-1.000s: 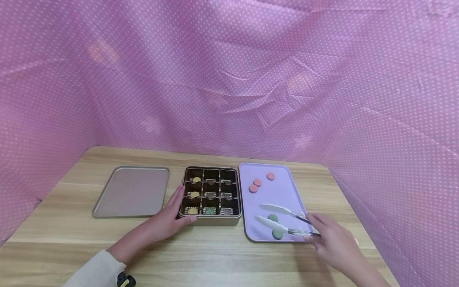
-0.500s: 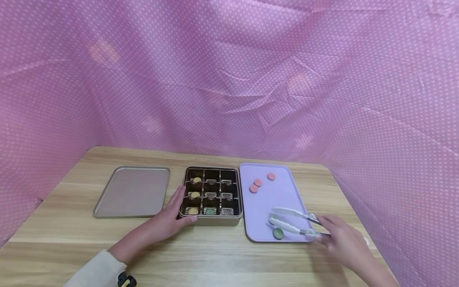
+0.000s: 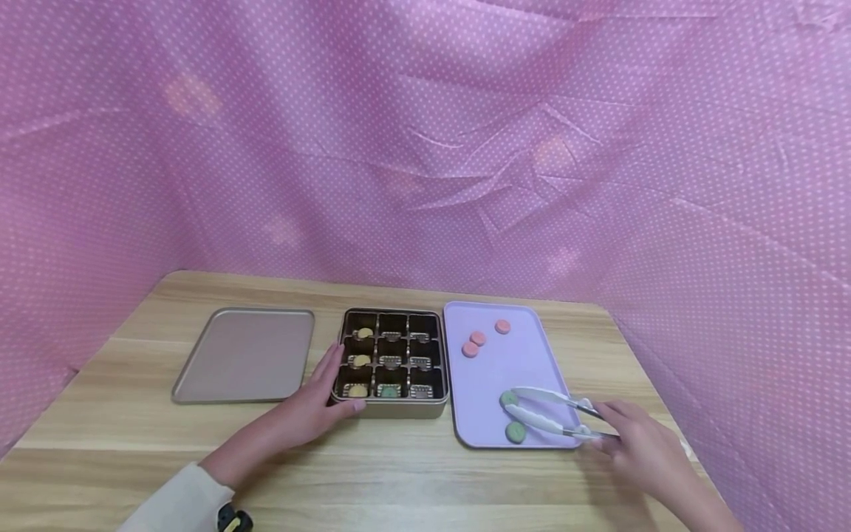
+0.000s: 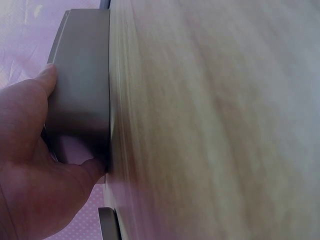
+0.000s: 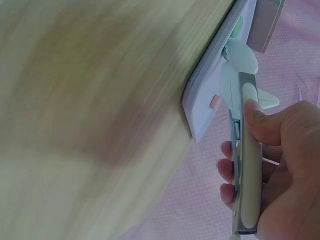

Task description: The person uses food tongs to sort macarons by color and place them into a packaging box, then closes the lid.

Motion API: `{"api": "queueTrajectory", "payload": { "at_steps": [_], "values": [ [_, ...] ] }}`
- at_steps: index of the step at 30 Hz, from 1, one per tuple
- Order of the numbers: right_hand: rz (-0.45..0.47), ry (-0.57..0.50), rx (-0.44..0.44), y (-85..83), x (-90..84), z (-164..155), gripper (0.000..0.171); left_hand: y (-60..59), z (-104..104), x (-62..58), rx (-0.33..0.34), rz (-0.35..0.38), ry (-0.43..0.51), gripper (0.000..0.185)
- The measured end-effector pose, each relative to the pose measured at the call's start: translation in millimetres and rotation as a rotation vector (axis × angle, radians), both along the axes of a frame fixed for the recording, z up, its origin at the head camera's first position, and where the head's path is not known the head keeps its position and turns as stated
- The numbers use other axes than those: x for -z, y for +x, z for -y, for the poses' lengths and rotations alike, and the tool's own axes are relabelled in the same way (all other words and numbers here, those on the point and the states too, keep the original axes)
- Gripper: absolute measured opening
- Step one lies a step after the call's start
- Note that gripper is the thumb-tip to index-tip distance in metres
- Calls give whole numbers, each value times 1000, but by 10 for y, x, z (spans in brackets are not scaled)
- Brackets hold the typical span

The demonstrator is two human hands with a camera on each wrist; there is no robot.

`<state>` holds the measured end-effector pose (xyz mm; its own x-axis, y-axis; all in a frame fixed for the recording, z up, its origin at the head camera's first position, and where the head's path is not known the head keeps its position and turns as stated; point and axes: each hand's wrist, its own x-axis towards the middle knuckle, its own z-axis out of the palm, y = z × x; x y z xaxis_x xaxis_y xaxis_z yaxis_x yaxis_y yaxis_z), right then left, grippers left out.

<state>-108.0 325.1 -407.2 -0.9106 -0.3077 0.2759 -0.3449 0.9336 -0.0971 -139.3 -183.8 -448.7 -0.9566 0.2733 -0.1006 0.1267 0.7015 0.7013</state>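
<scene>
My right hand [image 3: 641, 447] grips kitchen tongs [image 3: 541, 423] with pale tips and metal arms; in the right wrist view the thumb presses the tongs' handle [image 5: 251, 185]. The tips stand apart, on either side of a green macaron [image 3: 508, 400] on the lilac tray [image 3: 508, 369]. A second green macaron [image 3: 515, 432] lies just in front of it. My left hand [image 3: 312, 410] rests at the near left corner of a divided box [image 3: 405, 410], fingers straight along its left side, thumb on the front. Yellow macarons [image 3: 357, 390] sit in the box's left column, and a green one [image 3: 389, 391] in the front middle compartment.
Several pink macarons [image 3: 470, 349] lie toward the back of the tray, which stands close against the box's right side. Left of the box is a flat brownish lid [image 3: 246, 355]. A pink dotted cloth [image 3: 425, 148] hangs around the wooden table [image 3: 372, 473].
My right hand has moved the tongs to the right and drawn their tips somewhat closer together, around the farther green macaron. My left hand stays at the box.
</scene>
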Motion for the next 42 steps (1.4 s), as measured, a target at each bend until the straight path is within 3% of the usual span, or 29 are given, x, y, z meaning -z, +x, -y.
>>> {"api": "queueTrajectory", "payload": {
  "at_steps": [12, 24, 42],
  "values": [
    [16, -21, 17, 12, 64, 3, 55, -19, 16, 23, 3, -5, -4, 112],
    [-50, -24, -2, 1, 108, 13, 55, -22, 16, 11, 4, -5, -1, 113],
    [-42, -43, -39, -85, -23, 204, 54, -23, 14, 26, 2, -2, -3, 113]
  ]
}}
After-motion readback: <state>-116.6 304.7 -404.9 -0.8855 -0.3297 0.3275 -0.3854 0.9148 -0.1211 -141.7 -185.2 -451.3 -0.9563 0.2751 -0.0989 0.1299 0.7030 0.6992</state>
